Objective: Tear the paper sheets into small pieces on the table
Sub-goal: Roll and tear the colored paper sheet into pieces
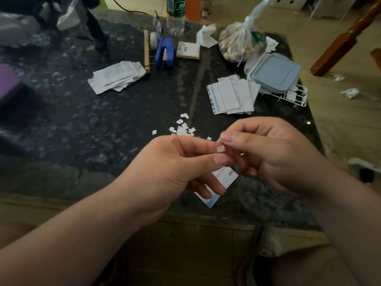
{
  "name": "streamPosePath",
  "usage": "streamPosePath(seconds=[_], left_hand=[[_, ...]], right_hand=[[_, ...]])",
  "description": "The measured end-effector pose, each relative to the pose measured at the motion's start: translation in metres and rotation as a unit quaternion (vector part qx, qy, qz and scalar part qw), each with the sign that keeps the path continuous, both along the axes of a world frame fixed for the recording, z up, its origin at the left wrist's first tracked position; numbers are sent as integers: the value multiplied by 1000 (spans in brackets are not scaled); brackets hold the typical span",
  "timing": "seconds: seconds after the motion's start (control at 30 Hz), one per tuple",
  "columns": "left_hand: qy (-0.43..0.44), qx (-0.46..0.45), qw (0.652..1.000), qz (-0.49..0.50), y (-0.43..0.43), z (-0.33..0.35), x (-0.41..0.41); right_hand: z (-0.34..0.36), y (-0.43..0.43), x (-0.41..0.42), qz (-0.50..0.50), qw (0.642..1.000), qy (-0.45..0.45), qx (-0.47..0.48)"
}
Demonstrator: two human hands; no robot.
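Tearing is in hand above the table [82, 120] near its front edge: the left hand [175, 168] pinches a printed slip [225, 177] between thumb and forefinger, the slip hanging down behind its curled fingers, and the right hand [268, 153] nips a tiny white scrap [221, 149] at the slip's top, thumb closed on forefinger. Whether the scrap is already free of the slip I cannot tell. Just beyond the knuckles, toward the table's middle, a scatter of small pieces [182, 129] lies. Farther on, a right stack [228, 98] of sheets waits near the right edge, just beside a lidded box [274, 73], and a left stack [117, 76] lies by a blue stapler [164, 52] toward the far edge. I judge the task early, most paper whole. Next the scrap wants dropping onto the scatter, then a fresh pinch just beside the torn edge, fingertips close together so the piece comes off small
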State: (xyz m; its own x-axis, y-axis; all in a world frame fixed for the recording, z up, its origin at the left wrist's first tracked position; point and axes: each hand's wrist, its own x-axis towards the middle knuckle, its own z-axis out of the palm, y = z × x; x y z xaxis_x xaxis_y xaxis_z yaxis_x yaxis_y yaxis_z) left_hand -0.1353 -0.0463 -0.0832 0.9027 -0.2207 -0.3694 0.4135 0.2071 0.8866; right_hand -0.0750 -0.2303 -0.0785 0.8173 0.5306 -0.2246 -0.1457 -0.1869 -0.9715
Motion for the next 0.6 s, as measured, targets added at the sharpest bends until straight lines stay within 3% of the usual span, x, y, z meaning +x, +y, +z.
streamPosePath(seconds=[0.2, 0.43, 0.6], left_hand=[[-18, 26, 999, 7, -2, -1, -1], [-92, -3, 996, -3, -3, 5, -11], [-48, 15, 999, 17, -5, 2, -8]], right_hand=[[0, -2, -3, 12, 999, 51, 7], [11, 0, -13, -9, 974, 182, 137], [8, 6, -16, -58, 974, 190, 104]])
